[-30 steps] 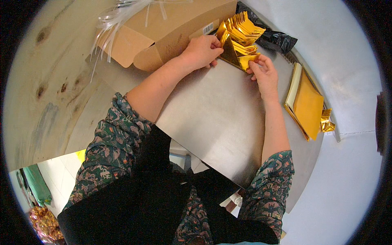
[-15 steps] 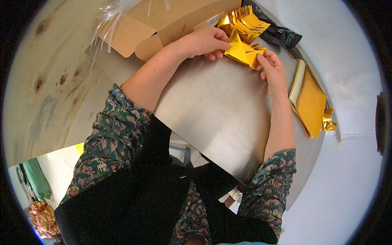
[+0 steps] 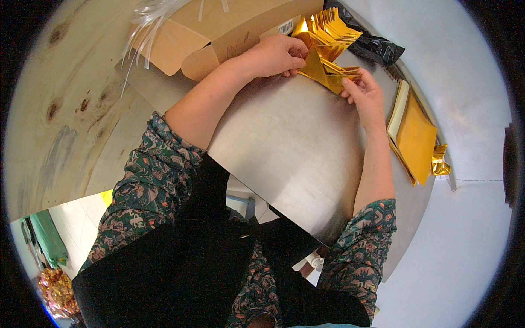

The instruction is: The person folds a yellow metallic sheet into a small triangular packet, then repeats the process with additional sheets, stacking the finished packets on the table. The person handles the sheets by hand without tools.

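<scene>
At the far side of the metal table point(image 3: 279, 153), I hold a folded gold foil paper point(image 3: 321, 75) between both hands. My left hand point(image 3: 278, 56) pinches its pointed left corner, fingers closed. My right hand point(image 3: 365, 94) has thumb and fingers closed on its right end. Several folded layers show along its upper edge. Right behind it stands a fanned row of folded gold foil pieces point(image 3: 331, 34). Part of the left fingertips is hidden behind the paper.
A brown cardboard box point(image 3: 191, 30) with white plastic strips point(image 3: 146, 22) lies at the far left, beside a wooden board point(image 3: 60, 131). Black plastic point(image 3: 383, 49) sits at the back. To the right are a stack of gold paper sheets point(image 3: 416, 139) and a small gold piece point(image 3: 441, 161).
The folded gold paper has tilted in my hands, so its front face looks darker and its upper layers show more. My right hand has shifted slightly; both hands keep their hold.
</scene>
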`<state>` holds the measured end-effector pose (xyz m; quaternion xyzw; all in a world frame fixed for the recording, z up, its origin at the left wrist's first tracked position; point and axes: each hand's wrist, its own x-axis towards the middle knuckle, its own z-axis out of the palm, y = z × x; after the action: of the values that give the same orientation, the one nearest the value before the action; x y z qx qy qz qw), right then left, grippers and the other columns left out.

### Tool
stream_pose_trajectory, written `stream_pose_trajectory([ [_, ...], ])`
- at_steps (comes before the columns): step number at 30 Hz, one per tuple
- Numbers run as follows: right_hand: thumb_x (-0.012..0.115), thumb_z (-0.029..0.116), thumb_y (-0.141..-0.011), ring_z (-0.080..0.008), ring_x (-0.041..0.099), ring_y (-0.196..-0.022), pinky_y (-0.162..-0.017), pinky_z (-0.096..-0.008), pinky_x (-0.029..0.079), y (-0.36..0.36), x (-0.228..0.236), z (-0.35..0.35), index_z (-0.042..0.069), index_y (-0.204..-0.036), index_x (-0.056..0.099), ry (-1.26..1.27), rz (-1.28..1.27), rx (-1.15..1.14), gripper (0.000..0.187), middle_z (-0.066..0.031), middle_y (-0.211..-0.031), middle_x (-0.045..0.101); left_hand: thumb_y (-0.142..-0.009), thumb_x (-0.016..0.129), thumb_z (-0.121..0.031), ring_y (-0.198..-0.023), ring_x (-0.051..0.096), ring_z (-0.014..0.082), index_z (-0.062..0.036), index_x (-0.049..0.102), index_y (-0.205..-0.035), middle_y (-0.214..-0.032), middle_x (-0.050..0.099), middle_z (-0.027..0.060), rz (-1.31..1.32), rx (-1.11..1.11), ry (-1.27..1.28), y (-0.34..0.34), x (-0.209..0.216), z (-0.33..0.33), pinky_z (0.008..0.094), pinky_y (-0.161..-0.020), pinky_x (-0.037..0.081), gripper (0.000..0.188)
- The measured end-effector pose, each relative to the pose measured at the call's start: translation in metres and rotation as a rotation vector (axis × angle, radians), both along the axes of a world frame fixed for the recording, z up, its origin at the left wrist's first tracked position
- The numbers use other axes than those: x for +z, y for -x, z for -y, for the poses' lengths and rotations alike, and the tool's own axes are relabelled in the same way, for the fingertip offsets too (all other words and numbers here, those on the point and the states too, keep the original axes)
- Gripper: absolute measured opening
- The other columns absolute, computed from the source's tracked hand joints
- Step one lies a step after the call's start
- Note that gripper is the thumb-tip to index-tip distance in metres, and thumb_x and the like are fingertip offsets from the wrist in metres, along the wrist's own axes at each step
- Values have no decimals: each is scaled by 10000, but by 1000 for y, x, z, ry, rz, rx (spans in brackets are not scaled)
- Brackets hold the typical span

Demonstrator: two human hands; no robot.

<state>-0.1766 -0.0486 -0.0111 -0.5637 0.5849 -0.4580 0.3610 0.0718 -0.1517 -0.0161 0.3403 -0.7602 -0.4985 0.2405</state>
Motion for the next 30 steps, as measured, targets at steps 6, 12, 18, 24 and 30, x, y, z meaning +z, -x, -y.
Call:
stream_pose_trajectory([
  [6,691,195,-917,-59,571,-654,-587,-209,447,6,-5,0,87,-1040,641,-5,-3,83,171,43,-833,639,-935,660,-172,-722,622,83,-27,645,-1044,-838,655,6,71,-15,63,-2,6,-5,237,-610,515,182],
  [12,682,201,-912,-34,525,-593,-515,-199,405,10,6,-2,94,-973,620,-178,258,133,138,45,-777,614,-901,703,-235,-662,592,46,-68,665,-1001,-807,639,-35,-23,-59,-209,-7,17,-11,207,-545,479,199],
  [18,690,201,-897,-15,493,-551,-466,-185,354,7,18,-6,117,-941,593,-266,519,154,136,59,-735,573,-896,705,-251,-637,598,36,-99,662,-998,-786,646,-54,-136,-106,-524,-11,29,-13,175,-521,473,188],
  [24,688,207,-903,-18,505,-568,-469,-186,354,5,18,-7,122,-926,588,-276,576,152,133,57,-750,582,-909,707,-257,-727,676,77,-91,653,-1011,-859,692,-1,-235,-81,-641,-12,29,-12,196,-611,560,201],
  [30,688,221,-910,-48,539,-600,-483,-191,370,5,21,-8,110,-974,607,-280,594,148,151,39,-787,607,-890,712,-203,-784,675,125,-31,654,-1026,-904,678,51,-329,-125,-697,-12,26,-9,252,-737,593,227],
])
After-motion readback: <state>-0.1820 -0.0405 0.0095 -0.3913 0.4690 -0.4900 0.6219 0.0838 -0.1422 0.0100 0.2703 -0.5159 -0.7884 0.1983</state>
